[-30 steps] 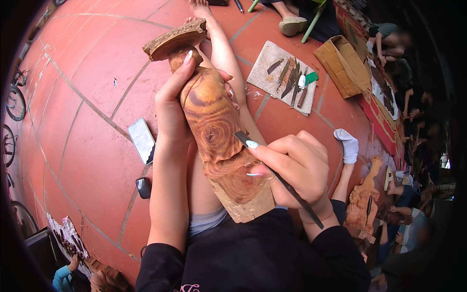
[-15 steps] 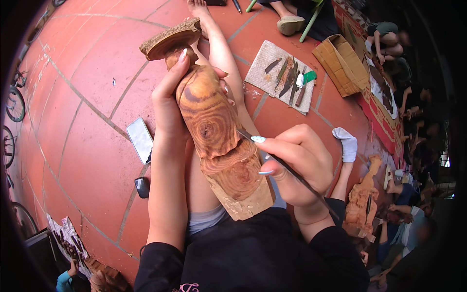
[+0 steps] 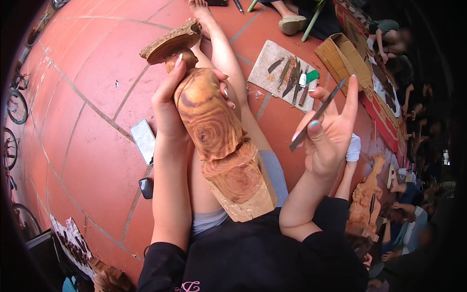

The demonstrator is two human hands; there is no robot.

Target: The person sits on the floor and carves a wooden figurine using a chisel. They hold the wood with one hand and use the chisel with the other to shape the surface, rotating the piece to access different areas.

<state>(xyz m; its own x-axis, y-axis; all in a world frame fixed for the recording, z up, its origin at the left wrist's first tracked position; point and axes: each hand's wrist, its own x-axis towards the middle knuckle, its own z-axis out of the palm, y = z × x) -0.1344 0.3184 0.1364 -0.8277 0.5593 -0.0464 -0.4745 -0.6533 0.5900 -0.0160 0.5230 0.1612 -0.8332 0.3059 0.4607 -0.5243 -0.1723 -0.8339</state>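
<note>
Left forearm [image 3: 170, 194] extended forward, left hand [image 3: 167, 102] curled in a grip — thumb [image 3: 176, 73] pointing ahead, right elbow [image 3: 293, 224] bent, right hand [image 3: 334, 134] palm showing — pinching, one finger [image 3: 350, 97] outstretched.

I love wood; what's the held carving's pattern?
The carving has dark swirling rings on golden-brown; head view.

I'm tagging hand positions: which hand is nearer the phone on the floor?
Left. The left hand grips the carved wood just above and right of the phone in the picture; the right hand, holding the dark flat blade, is much farther right.
</note>
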